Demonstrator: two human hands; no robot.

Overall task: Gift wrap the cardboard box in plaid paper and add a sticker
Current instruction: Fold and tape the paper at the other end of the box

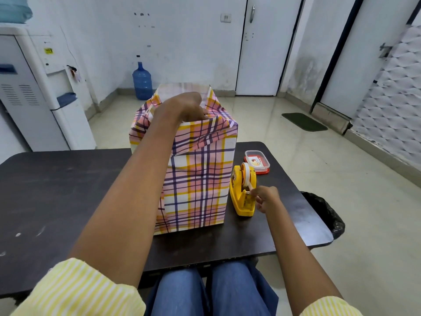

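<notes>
1. Box (197, 190), wrapped in plaid paper (145, 119), stands upright at centre of tabletop (68, 190); top flaps are part-folded and the far flap stands up.
2. L hand (185, 106) rests on top of box w/ wrist bent. Its fingers dip behind the near flap, so I cannot tell its grip.
3. R hand (266, 198) is low, just right of box. It pinches the tape (250, 186) end at yellow dispenser (241, 202).
4. Dispenser stands just beside box's right face.
5. Clear tub (257, 161) w/ red base lies behind dispenser, near the far right edge.
</notes>
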